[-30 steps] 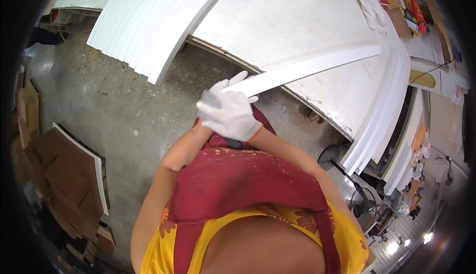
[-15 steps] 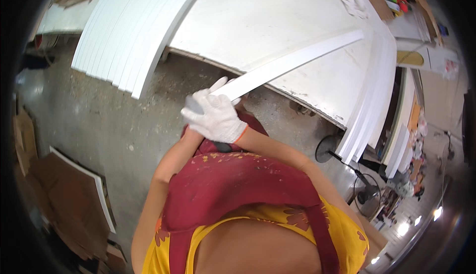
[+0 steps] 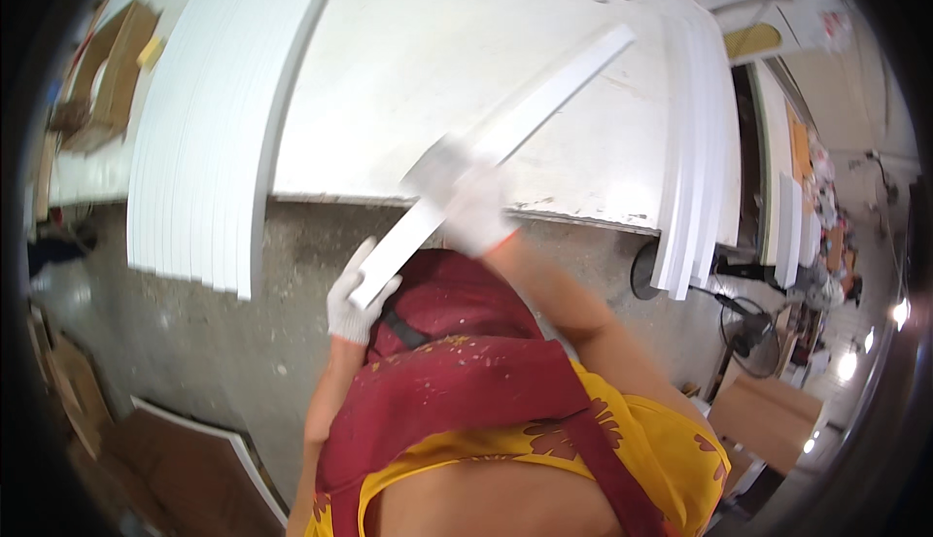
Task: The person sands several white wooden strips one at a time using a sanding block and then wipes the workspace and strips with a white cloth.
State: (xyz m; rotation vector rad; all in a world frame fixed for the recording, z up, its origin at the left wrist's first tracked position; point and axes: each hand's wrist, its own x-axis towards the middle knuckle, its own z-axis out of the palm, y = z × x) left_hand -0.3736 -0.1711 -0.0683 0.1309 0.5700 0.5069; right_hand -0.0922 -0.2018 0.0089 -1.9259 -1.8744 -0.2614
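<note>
A long white strip [image 3: 559, 90] slants from the worktable back toward me, its near end out past the table's edge. My left hand [image 3: 357, 302], in a white knit glove, grips that near end, thumb along one side. My right hand [image 3: 478, 211], gloved too and smeared by motion, is on the strip farther up, near the table edge. It holds a blurred grey pad [image 3: 437, 170] against the strip's upper face; whether this is sandpaper or a cloth I cannot tell.
On the left, several white strips [image 3: 209, 138] lie side by side, overhanging the white table [image 3: 389, 61]. More strips [image 3: 685, 148] lie along its right side. An open cardboard box [image 3: 112, 80] is at far left, a black fan [image 3: 750, 333] at right, brown panels [image 3: 190, 469] below left.
My hands, earlier together at the strip's near end, are now apart: the right has slid away from me up the strip with the grey pad, the left stays at the end. The view has shifted.
</note>
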